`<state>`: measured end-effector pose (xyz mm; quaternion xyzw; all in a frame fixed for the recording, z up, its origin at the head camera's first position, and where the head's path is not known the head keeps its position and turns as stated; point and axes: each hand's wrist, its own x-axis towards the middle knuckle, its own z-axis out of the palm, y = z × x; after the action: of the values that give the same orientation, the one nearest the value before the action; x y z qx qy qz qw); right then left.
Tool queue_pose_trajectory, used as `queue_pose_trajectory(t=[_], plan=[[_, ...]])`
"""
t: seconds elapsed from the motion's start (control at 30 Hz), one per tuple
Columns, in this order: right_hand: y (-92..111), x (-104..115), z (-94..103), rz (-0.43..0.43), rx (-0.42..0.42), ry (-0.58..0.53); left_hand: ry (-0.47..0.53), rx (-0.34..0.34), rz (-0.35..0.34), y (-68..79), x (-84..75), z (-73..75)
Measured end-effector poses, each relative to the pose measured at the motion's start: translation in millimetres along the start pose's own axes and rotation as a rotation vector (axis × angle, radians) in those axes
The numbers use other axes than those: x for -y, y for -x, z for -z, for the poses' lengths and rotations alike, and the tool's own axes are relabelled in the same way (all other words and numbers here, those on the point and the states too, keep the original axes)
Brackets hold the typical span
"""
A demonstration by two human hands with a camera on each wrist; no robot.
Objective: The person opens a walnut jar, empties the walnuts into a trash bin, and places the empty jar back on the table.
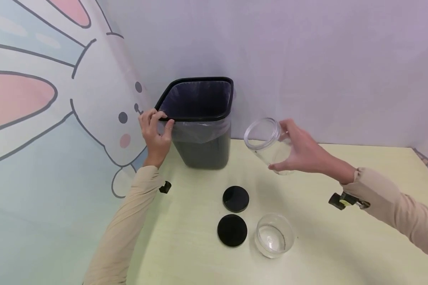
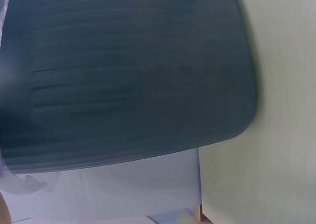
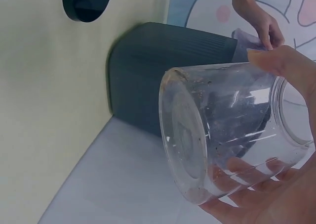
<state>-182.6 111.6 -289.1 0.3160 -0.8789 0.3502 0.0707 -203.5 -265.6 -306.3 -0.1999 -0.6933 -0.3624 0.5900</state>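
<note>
Tilted towards the bin, a clear jar point(image 1: 271, 146) without a lid is gripped in my right hand point(image 1: 303, 152) above the table. In the right wrist view, small dark specks cling inside the jar point(image 3: 232, 120), and my fingers wrap its side. My left hand point(image 1: 157, 136) holds the near left corner of the rim of a dark waste bin point(image 1: 210, 148). A clear bag lines the bin; its bottom is too dark to make out. The left wrist view is filled mostly by the bin's ribbed side point(image 2: 133, 80).
Two round black lids point(image 1: 235, 198) lie on the pale table point(image 1: 185, 245), one nearer than the other. Beside them stands a second clear jar point(image 1: 274, 237), open at the top. A wall with a rabbit drawing point(image 1: 103, 103) borders the left side; a plain pale wall point(image 1: 306, 71) is behind.
</note>
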Motion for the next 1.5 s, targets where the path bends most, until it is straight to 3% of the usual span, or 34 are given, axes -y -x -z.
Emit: queue_pose_trajectory(t=[0.37,0.93,1.23,1.5], plan=[[21.0,-5.5,-13.1,0.005,-0.027,0.007,0.016,-0.009,-0.005,-0.3,-1.7,3.8],[44.9,-21.3,-38.5,-0.057,-0.038,-0.110,0.010,0.001,0.011,-1.8,-2.6,9.5],[58.7,-28.2,-52.2,-0.045,-0.067,-0.165,0.012,0.018,0.045,-0.2,0.0,8.5],[72.6,-12.2,-55.2,-0.072,-0.074,-0.203,0.026,0.023,0.029,-0.7,-3.0,6.1]])
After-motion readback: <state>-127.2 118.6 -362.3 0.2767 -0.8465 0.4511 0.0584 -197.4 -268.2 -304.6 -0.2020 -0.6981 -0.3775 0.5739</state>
